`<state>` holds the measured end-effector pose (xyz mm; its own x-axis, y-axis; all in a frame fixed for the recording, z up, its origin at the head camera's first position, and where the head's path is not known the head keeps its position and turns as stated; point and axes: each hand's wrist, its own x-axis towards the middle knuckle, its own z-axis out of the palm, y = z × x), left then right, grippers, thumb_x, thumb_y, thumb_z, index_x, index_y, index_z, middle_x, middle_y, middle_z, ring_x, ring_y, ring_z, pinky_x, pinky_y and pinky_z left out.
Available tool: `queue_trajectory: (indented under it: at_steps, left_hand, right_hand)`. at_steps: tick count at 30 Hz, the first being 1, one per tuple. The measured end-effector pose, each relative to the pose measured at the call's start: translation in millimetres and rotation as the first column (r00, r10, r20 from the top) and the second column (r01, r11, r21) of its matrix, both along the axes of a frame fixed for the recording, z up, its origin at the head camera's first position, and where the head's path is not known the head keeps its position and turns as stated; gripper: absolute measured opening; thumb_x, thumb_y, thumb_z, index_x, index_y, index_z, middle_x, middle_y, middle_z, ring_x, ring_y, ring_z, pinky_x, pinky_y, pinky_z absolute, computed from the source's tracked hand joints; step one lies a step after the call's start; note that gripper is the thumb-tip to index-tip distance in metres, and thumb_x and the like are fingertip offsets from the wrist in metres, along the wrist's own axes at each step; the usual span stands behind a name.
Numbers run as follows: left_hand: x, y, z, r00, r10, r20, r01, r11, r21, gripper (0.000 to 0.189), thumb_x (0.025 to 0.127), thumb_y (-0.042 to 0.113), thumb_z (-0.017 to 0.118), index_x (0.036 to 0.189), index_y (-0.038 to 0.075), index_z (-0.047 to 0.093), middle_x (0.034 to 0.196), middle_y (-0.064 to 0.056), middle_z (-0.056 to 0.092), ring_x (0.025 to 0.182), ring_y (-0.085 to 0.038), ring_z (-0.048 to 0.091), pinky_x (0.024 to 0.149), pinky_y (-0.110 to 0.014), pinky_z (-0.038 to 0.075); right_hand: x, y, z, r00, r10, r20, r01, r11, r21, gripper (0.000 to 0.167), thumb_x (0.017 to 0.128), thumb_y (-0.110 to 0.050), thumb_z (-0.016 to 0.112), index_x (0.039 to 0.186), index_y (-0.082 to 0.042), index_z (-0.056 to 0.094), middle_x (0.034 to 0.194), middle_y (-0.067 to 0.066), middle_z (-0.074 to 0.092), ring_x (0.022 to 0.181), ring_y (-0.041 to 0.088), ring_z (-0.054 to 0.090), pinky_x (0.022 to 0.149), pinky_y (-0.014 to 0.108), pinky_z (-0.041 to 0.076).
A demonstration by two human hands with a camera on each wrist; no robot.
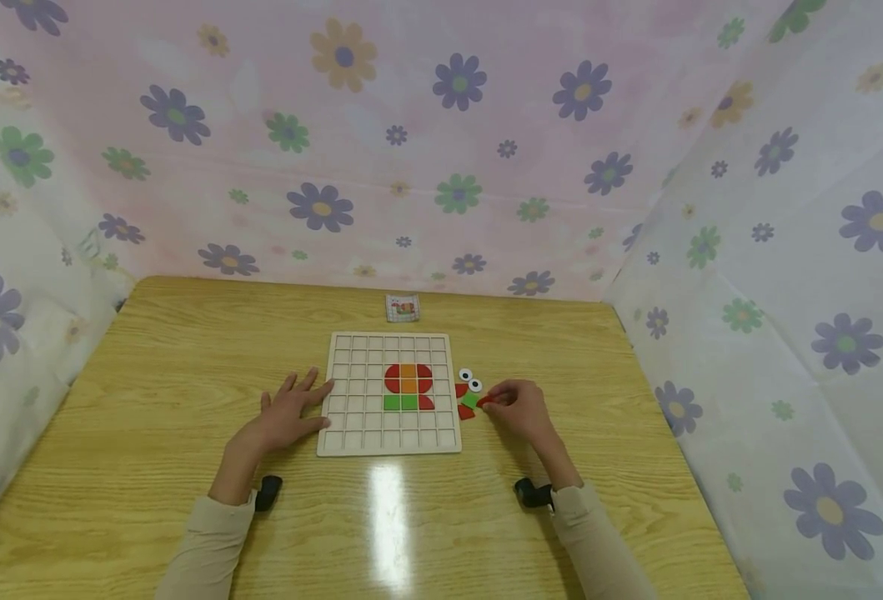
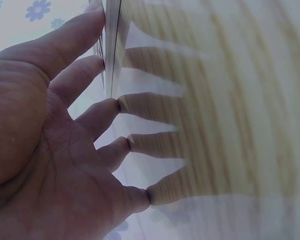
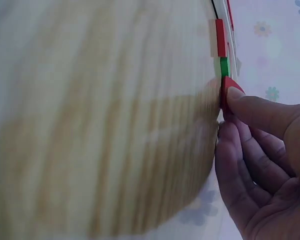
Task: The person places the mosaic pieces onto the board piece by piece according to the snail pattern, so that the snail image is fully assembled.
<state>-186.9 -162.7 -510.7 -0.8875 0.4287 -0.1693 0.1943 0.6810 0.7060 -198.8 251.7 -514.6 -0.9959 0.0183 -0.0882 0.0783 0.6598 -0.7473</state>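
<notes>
A square wooden grid board (image 1: 351, 422) lies on the table. Red, orange and green tiles (image 1: 408, 385) fill some cells right of its middle. My left hand (image 1: 283, 417) is spread at the board's left edge, thumb and fingertips touching there; the left wrist view shows its palm (image 2: 65, 150). To the right of the board, my right hand (image 1: 519, 410) pinches a red tile (image 3: 227, 95) between thumb and fingers, low at the tabletop. Beside it lie a green tile (image 1: 470, 400), other red tiles (image 1: 466, 412) and two round eye pieces (image 1: 474, 386).
A small picture card (image 1: 402, 308) with a coloured figure on a grid lies behind the board. The wood-grain table (image 1: 186, 358) meets flower-patterned sheets (image 1: 381, 167) at the back and sides. A black device (image 1: 534, 493) sits at each wrist.
</notes>
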Motion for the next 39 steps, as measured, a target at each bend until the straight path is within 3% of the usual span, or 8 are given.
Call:
queue_trajectory:
  at_steps: [10,15,21,26,30,34,39]
  left_hand:
    - [0.2,0.4,0.3,1.0,-0.005,0.003,0.005,1.0,-0.016,0.068,0.099,0.025,0.067,0.156,0.003,0.039,0.165,-0.031,0.014,0.149,-0.06,0.002,0.105,-0.085,-0.001]
    - [-0.2,0.2,1.9,1.0,-0.001,0.0,0.001,1.0,-0.01,0.067,0.098,0.024,0.067,0.155,0.002,0.039,0.165,-0.031,0.014,0.148,-0.06,0.001,0.104,-0.085,-0.002]
    - [-0.5,0.3,2.2,1.0,-0.001,0.001,0.001,1.0,-0.018,0.068,0.098,0.024,0.067,0.155,0.002,0.039,0.165,-0.031,0.014,0.148,-0.061,0.001,0.105,-0.085,-0.002]
    - [-0.6,0.1,1.5,1.0,-0.003,-0.007,0.003,1.0,-0.022,0.068,0.099,0.024,0.067,0.156,0.002,0.039,0.164,-0.032,0.014,0.148,-0.061,0.001,0.105,-0.085,-0.001]
    - [-0.6,-0.1,1.3,1.0,-0.005,-0.005,0.005,1.0,-0.014,0.067,0.099,0.024,0.067,0.155,0.002,0.039,0.164,-0.032,0.014,0.148,-0.061,0.001,0.104,-0.085,-0.002]
    - [-0.6,-0.4,0.4,1.0,-0.006,-0.002,0.006,1.0,-0.013,0.067,0.099,0.025,0.067,0.155,0.002,0.039,0.165,-0.031,0.014,0.148,-0.061,0.001,0.104,-0.085,-0.003]
    - [-1.0,-0.6,-0.3,1.0,-0.001,-0.001,0.001,1.0,-0.023,0.067,0.098,0.025,0.068,0.155,0.003,0.04,0.165,-0.03,0.014,0.148,-0.061,0.002,0.104,-0.086,-0.002]
  right_hand:
    - [4.0,3.7,1.5,0.991,0.098,-0.094,-0.104,0.993,-0.064,0.017,0.095,-0.001,0.069,0.11,0.002,0.077,0.102,0.017,0.076,0.094,0.028,0.073,0.077,0.028,0.059]
    - [3.5,1.9,4.0,0.993,0.087,-0.083,-0.102,0.973,-0.209,0.028,0.094,0.0,0.07,0.12,0.008,0.07,0.101,0.023,0.073,0.086,0.029,0.075,0.068,0.031,0.061]
    - [2.3,-13.4,5.9,0.992,0.032,-0.119,-0.074,0.929,-0.363,0.028,0.088,-0.001,0.078,0.111,0.013,0.071,0.096,0.025,0.075,0.078,0.02,0.076,0.066,0.035,0.062]
    - [1.4,-32.8,5.9,0.988,0.043,-0.151,-0.096,0.926,-0.365,0.024,0.089,-0.004,0.078,0.108,0.01,0.075,0.096,0.025,0.075,0.077,0.021,0.075,0.066,0.036,0.062]
    - [1.3,-48.6,4.1,0.984,0.108,-0.143,-0.149,0.937,-0.317,0.018,0.092,-0.006,0.075,0.106,0.006,0.077,0.097,0.023,0.075,0.084,0.033,0.073,0.065,0.041,0.062]
    - [3.1,-62.4,2.5,0.968,0.222,-0.118,-0.246,0.932,-0.265,0.012,0.095,-0.009,0.072,0.101,0.001,0.075,0.096,0.017,0.074,0.086,0.03,0.071,0.065,0.035,0.062]
    - [6.9,-77.8,4.3,0.929,0.354,-0.105,-0.37,0.891,-0.263,0.011,0.099,-0.01,0.066,0.104,-0.001,0.071,0.101,0.014,0.07,0.09,0.027,0.07,0.068,0.029,0.061]
